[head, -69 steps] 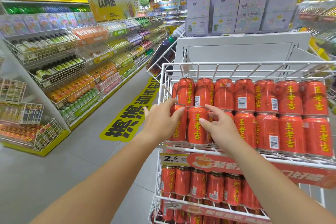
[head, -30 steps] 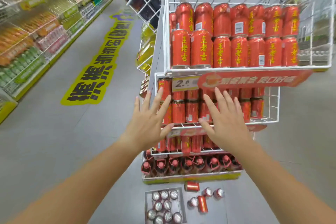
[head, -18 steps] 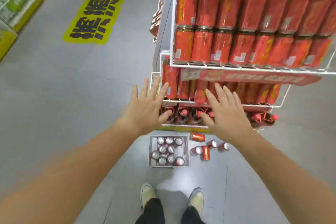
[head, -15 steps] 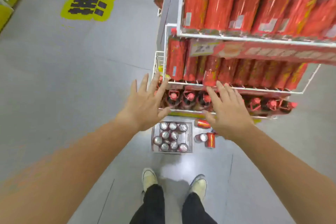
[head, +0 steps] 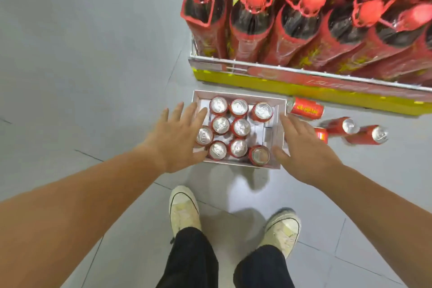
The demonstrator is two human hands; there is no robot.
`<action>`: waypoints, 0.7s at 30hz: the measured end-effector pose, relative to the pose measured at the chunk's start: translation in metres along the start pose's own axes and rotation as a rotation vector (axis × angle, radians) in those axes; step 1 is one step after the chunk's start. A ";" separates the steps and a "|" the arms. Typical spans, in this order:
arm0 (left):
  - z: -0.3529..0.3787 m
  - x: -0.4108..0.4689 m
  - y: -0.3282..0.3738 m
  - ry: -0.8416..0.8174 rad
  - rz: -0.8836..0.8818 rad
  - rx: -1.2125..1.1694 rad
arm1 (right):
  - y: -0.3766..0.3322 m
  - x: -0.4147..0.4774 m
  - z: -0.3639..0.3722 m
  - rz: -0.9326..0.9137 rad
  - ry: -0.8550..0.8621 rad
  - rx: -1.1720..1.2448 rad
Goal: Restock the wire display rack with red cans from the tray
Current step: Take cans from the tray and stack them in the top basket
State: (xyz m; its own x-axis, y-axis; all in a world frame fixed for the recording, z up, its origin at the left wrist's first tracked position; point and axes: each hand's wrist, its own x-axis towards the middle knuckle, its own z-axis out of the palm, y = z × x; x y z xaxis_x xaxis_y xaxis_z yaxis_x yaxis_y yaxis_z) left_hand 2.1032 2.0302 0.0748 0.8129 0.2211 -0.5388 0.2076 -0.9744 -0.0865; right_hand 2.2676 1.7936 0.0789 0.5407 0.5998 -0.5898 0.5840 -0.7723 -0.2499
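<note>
A shallow cardboard tray lies on the grey floor and holds several upright red cans seen from above by their silver tops. My left hand hovers over the tray's left edge, fingers spread, holding nothing. My right hand hovers at the tray's right edge, also open and empty. Only the bottom tier of the wire display rack shows, at the top right.
Large dark bottles with red caps fill the rack's bottom tier above a yellow base. Several loose red cans lie on the floor right of the tray. My two shoes stand just behind the tray.
My view has dropped from the rack's upper can shelves down to the floor. Both hands have come down from the shelf cans to the tray's sides, staying open.
</note>
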 end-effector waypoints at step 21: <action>0.115 0.075 -0.023 0.147 -0.073 -0.856 | 0.016 0.138 0.076 0.188 0.316 0.663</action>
State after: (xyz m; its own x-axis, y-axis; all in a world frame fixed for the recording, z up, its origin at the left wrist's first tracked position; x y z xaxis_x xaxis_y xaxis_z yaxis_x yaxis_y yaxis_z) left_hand 2.0963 2.0647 -0.0599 0.8314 0.3422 -0.4378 0.5515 -0.6044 0.5750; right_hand 2.3054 1.8482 -0.0653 0.8016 0.3998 -0.4445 0.0328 -0.7718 -0.6350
